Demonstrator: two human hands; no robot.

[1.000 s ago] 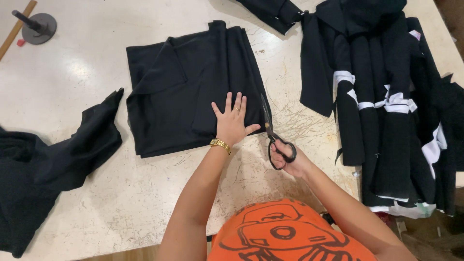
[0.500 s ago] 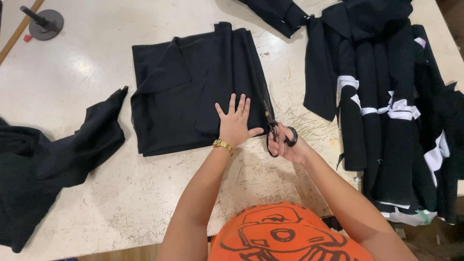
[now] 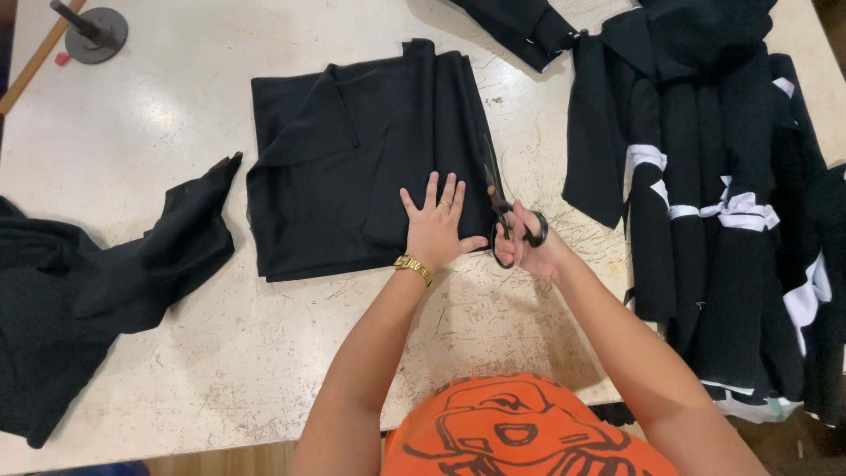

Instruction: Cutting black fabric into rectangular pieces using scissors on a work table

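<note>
Head view, left hand: The left hand [image 3: 434, 227] lies flat with fingers spread wide on the near right part of the folded black cloth [image 3: 352, 167], holding nothing; a ring shows on one finger and a gold bracelet [image 3: 412, 267] circles the wrist.
Head view, right hand: The right hand [image 3: 527, 247] is closed through the loops of a pair of black-handled scissors [image 3: 504, 211], just beside the left thumb.
Head view, scissors: The blades point away from the person along the right edge of the folded cloth; whether they stand apart or together cannot be told, as dark metal blends into dark fabric.
Head view, folded cloth: It sits in the middle of the pale, scratched worktop [image 3: 264, 353], roughly square, with several layers stacked and a narrow fold running up its right side.
Head view, left of the cloth: A loose heap of black fabric [image 3: 97, 291] sprawls over the worktop's left edge, one corner reaching close to the folded cloth without touching it.
Head view, right of the cloth: A pile of black pieces with white bands [image 3: 723, 203] covers the right side of the worktop, well apart from the scissors.
Head view, far left corner: A round metal stand [image 3: 95, 31] rests near a wooden stick [image 3: 35, 62].
Head view, near edge: The person's orange printed shirt [image 3: 520, 432] fills the bottom.
</note>
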